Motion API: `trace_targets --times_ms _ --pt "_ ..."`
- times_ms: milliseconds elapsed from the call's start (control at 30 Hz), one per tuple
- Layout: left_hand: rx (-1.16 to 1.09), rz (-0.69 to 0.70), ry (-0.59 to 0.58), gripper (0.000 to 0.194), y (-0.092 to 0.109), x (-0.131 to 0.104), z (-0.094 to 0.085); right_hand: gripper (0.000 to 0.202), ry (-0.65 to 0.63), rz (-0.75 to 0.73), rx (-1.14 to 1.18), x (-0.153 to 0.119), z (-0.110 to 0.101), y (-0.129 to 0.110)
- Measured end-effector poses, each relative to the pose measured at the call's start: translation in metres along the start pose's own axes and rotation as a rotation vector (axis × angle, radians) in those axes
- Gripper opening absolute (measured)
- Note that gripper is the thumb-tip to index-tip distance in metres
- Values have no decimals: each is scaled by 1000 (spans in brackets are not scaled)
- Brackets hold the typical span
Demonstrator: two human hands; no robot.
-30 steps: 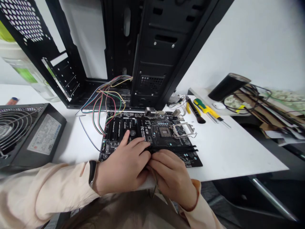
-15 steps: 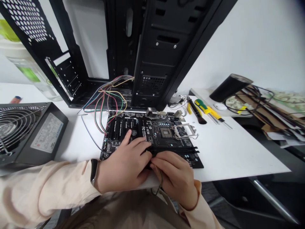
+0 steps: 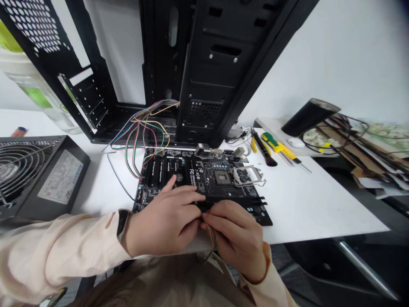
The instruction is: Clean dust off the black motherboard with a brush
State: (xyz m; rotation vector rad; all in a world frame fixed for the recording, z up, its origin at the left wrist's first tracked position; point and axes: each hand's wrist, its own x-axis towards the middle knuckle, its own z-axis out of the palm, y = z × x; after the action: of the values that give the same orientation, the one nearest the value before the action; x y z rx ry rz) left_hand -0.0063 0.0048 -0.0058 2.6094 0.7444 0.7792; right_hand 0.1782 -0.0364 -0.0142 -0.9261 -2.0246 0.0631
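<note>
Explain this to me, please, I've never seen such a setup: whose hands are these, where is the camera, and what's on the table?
There is no robot here: these are a person's own bare hands. The view comes from one camera worn on that person's head, looking forward and down. The left hand lies over the near part of a computer motherboard. Beside it, the right hand appears to pinch a thin cable; its end is hidden by the fingers. Behind stands an open black computer case, with coloured wires running from it to the motherboard. On the white table, a power supply sits to the left, its fan grille facing up, and a brush and yellow-handled tools lie to the right.
</note>
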Motion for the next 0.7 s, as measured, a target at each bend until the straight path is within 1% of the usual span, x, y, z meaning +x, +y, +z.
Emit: trace_targets --times_ms 233,367,467,600,700 --pt "39 13 14 22 -2 0 1 15 22 -31 16 3 -3 2" --pt "33 44 53 21 -3 -1 1 12 8 -72 -2 2 -5 3" --pt "9 51 76 21 -3 -1 1 10 -7 -74 -15 2 -6 3" --pt "-23 33 19 22 -2 2 -2 12 -21 -63 -25 2 -5 3" --pt "-55 12 -13 24 -1 3 -3 12 7 -57 -32 1 -4 1"
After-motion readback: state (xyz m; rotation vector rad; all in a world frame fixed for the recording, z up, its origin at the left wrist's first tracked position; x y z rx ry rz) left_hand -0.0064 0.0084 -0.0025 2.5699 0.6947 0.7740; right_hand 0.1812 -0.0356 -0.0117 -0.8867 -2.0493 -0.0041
